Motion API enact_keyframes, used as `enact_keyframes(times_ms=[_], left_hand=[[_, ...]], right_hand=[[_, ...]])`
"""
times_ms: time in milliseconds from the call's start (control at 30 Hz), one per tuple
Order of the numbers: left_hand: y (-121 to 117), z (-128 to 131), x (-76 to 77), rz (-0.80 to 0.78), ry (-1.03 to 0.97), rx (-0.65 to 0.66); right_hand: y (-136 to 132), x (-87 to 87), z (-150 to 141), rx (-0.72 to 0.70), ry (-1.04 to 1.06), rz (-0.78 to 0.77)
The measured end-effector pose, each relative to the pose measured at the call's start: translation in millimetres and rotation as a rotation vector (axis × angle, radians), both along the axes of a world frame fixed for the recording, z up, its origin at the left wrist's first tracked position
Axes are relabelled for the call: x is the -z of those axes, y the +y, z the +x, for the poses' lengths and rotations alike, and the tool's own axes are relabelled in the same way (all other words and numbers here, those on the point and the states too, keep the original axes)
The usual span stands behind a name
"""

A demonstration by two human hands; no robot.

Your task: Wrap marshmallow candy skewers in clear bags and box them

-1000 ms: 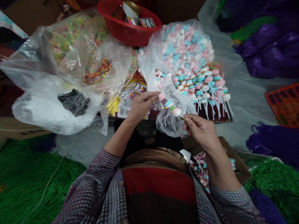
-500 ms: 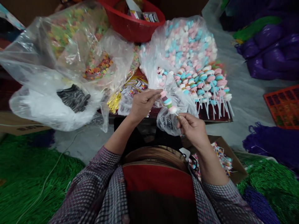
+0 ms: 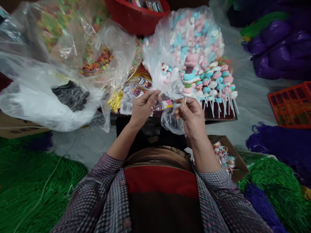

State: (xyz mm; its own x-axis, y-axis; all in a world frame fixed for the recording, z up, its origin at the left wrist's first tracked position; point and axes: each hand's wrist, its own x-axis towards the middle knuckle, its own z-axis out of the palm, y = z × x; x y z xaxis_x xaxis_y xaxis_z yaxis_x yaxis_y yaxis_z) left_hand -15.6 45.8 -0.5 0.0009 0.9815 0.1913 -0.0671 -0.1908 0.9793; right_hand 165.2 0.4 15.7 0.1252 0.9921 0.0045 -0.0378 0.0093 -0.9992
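Observation:
My right hand (image 3: 191, 115) pinches the white stick of a marshmallow skewer (image 3: 189, 77), which stands upright above the fingers. Its sweets are pink, blue, green and brownish. To the left, my left hand (image 3: 145, 106) has thumb and forefinger pressed together; what they grip, if anything, is unclear. A clear packet with a pink and yellow print (image 3: 166, 104) shows between the hands, close to the left fingertips. Behind the left hand lie printed clear packets (image 3: 133, 90) and gold twist ties (image 3: 116, 101). Finished-looking marshmallow skewers (image 3: 216, 81) lie piled right of my right hand.
A large bag of marshmallows (image 3: 196, 35) and a red basket (image 3: 138, 19) stand at the back. Bags of gummy rings (image 3: 97, 61) and a white plastic bag (image 3: 31, 103) fill the left. A cardboard box (image 3: 240, 163) of wrapped sweets sits below right, near an orange crate (image 3: 291, 103).
The skewer has swung from slanting between both hands to upright in my right hand. My left hand has come off its top end. The view has shifted slightly.

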Motion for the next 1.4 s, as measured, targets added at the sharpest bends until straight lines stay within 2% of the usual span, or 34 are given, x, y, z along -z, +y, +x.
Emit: enact_keyframes(times_ms=[167,267,433,500,633,700,767,933,1000,1167,1300,1400], left_hand=[[-2,0,3.4,0.169,0.175,-0.052],[-2,-1,6.3,0.244,0.255,-0.049],[-2,-4,9.9,0.252,0.358,-0.079],[-1,-4,12.8,0.257,0.362,-0.074],[0,1,19.0,0.288,0.355,-0.079],[-1,3,20.1,0.285,0.347,-0.08],[-2,4,19.2,0.294,0.318,-0.038],[-6,-2,16.2,0.291,0.324,0.205],[-6,-5,17.3,0.268,0.371,0.238],[-3,-4,23.2,0.227,0.427,0.251],[-3,-1,25.2,0.159,0.494,0.27],[-5,-4,24.8,0.095,0.459,0.307]], right_hand=[[1,5.6,-13,0.002,-0.093,-0.003],[0,6.8,-16,-0.046,-0.088,-0.065],[-2,5.8,-14,-0.092,-0.044,-0.13],[-2,4.9,-14,-0.089,-0.029,-0.12],[-4,4.3,-14,-0.191,0.063,-0.176],[-5,5.9,-13,-0.2,0.093,-0.19],[-5,9.0,-11,-0.128,0.09,-0.169],[-4,18.1,-4,0.039,0.021,-0.067],[-4,18.8,-3,0.021,0.034,-0.077],[-9,11.7,-3,-0.193,0.073,-0.236],[-10,8.4,-3,-0.182,0.025,-0.251],[-7,8.9,0,-0.177,-0.002,-0.227]])
